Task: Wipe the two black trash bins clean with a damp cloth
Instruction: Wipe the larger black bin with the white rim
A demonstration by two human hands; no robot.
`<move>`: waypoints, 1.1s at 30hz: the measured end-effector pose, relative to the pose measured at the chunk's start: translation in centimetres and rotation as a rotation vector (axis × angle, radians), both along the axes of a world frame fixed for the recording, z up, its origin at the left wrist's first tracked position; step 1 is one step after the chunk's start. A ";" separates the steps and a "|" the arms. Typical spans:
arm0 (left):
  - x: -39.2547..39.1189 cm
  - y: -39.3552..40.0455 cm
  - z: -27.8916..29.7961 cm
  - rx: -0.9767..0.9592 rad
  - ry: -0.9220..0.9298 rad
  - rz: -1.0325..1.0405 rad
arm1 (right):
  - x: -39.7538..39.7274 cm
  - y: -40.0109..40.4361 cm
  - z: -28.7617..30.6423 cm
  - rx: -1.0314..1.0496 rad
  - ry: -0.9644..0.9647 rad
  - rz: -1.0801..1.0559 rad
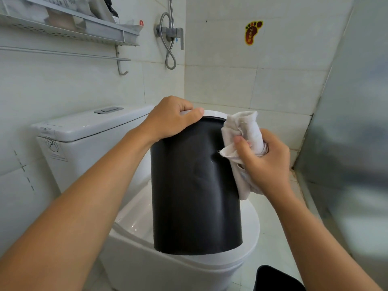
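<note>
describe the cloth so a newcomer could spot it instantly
Find the white toilet in the middle; a black bin stands over its bowl, held at the rim by the left hand. The cloth is the crumpled white rag against the bin's upper right side, gripped by the right hand.

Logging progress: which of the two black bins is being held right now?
The tall bin over the toilet: the left hand grips its white rim and the right hand holds the cloth beside it. The other bin, bottom edge, is untouched.

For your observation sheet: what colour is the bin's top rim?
White rim, clearest in the head view.
</note>
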State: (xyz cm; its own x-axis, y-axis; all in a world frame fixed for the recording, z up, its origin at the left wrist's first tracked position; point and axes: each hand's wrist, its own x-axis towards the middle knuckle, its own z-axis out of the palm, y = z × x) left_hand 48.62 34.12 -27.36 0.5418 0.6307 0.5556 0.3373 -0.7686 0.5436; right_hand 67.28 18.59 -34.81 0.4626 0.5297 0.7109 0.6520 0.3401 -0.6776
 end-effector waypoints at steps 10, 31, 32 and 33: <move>-0.6 -0.7 0.6 0.016 0.170 0.017 | -0.4 -0.1 -1.7 -0.212 -0.362 0.096; -1.4 -1.7 0.3 0.073 0.131 0.042 | -3.0 -1.4 -1.5 -0.166 -0.635 -0.172; -1.5 -1.6 0.3 0.071 0.127 0.057 | -3.4 -2.2 -2.2 -0.154 -0.730 -0.155; -1.6 -1.4 0.2 0.067 0.123 0.068 | -3.8 -3.2 -3.0 -0.146 -0.831 -0.137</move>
